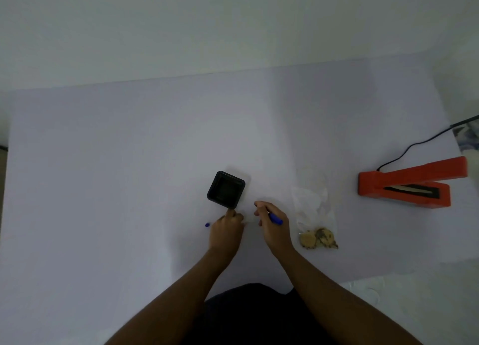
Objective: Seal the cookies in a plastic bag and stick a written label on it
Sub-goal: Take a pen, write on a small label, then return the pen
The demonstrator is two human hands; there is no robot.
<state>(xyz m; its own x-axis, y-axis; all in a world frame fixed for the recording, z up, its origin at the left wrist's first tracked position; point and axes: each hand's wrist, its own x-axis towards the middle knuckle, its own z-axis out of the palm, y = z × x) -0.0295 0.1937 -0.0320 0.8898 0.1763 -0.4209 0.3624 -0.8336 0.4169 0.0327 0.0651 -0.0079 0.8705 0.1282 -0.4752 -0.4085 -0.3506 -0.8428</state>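
A clear plastic bag lies on the pale table right of centre, with cookies in its near end. My right hand is closed around a blue pen just left of the bag. My left hand rests with its fingers curled on the table beside it, a fingertip by the near edge of a black square tray. A faint white sheet, perhaps a label, lies between my hands; I cannot make it out clearly. A blue pen cap lies left of my left hand.
An orange heat sealer stands open at the right, its black cord running off to the far right edge. The table is covered in pale lilac sheeting. A white wall rises behind it.
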